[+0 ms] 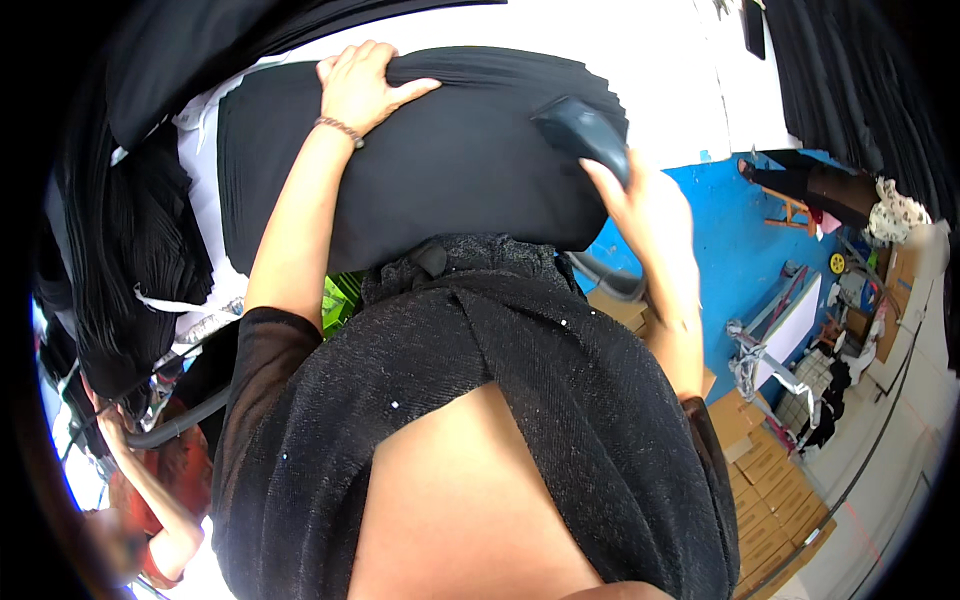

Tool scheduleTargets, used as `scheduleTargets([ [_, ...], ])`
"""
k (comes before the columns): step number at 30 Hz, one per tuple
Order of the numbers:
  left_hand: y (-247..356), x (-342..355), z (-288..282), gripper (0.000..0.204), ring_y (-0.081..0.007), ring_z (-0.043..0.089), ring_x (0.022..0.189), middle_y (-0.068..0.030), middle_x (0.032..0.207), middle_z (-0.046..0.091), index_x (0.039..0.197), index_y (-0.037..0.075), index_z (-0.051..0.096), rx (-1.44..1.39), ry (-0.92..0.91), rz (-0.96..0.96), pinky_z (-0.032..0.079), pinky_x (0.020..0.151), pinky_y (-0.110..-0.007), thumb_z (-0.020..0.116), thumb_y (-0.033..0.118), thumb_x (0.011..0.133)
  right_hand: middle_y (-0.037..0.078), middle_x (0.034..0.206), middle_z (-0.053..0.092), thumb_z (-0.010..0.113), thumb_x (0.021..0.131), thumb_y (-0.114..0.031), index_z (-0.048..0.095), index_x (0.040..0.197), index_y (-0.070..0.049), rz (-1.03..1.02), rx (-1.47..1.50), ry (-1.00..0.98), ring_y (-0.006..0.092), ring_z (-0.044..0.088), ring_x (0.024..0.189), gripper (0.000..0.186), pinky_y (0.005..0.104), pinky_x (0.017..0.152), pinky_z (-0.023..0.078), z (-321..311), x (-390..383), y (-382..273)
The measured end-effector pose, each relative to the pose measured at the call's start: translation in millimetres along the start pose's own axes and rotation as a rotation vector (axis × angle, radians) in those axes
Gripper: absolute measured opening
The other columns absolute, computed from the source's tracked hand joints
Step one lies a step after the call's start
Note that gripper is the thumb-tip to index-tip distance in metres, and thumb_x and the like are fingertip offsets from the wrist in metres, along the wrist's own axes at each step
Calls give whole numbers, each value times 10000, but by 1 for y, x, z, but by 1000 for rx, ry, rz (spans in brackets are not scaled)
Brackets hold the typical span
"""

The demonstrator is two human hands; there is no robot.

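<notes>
A layered piece of black fabric point(450, 190) with finely pleated-looking edges lies over the white table point(680, 60) in front of me. My left hand point(370, 85) rests spread on its top edge, thumb out to the right, with a beaded bracelet on the wrist. My right hand point(640, 200) grips a dark, smooth handheld tool point(580, 130), like an iron or steamer head, over the fabric's right part; whether it touches the cloth I cannot tell. A grey hose point(600, 280) shows below the fabric, partly hidden by my right arm.
More black pleated cloth point(130, 260) hangs at left, where a co-worker's arm point(150, 480) shows low down. Another person point(840, 190) is at right over the blue floor point(730, 230), near a white board on a metal stand point(790, 330). Cardboard boxes point(770, 480) are stacked lower right.
</notes>
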State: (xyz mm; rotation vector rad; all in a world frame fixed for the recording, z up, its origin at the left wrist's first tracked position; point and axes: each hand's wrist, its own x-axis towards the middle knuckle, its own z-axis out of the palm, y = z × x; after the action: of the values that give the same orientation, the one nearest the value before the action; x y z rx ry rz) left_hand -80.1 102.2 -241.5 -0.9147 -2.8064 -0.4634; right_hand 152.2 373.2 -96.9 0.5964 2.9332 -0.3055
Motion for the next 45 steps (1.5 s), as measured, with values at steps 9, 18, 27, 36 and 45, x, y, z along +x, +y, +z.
scheduleTargets([
  [9, -62, -34, -18, 652, -253, 641, 1036, -40, 999, 703, 1039, 95, 702, 47, -65, 5, 387, 913, -423, 759, 674, 745, -1, 640, 566, 689, 999, -360, 679, 1046, 1, 335, 856, 243, 51, 517, 506, 364, 250, 454, 416, 8, -20, 58],
  [18, -10, 30, -27, 932, -414, 693, 979, -277, 1006, 697, 965, -88, 659, 33, -382, 82, 554, 895, -475, 734, 802, 699, 47, 639, 594, 651, 986, -421, 697, 1052, 6, 80, 871, -38, 134, 578, 504, 435, 312, 509, 469, 71, 38, 17],
  [27, 62, 7, 1, 768, -340, 676, 834, -152, 843, 689, 896, 13, 658, 48, -14, 132, 529, 802, -443, 706, 765, 749, 16, 595, 559, 676, 970, -440, 700, 1000, 12, 134, 932, 0, 115, 543, 477, 454, 305, 456, 442, 62, 48, 33],
  [36, 34, -18, 2, 743, -328, 667, 806, -146, 807, 672, 894, 17, 652, 6, 25, 118, 528, 792, -437, 758, 731, 718, 29, 537, 532, 662, 982, -438, 687, 976, 24, -5, 938, -346, 114, 536, 423, 462, 296, 422, 426, 44, 19, 65],
  [45, 81, -15, -18, 637, -354, 581, 1102, -155, 1166, 614, 1258, 68, 651, 124, 225, 202, 442, 987, -471, 820, 482, 802, 66, 689, 611, 671, 981, -480, 634, 936, -2, 334, 1061, 7, 137, 584, 521, 482, 306, 480, 476, 49, 36, 59],
])
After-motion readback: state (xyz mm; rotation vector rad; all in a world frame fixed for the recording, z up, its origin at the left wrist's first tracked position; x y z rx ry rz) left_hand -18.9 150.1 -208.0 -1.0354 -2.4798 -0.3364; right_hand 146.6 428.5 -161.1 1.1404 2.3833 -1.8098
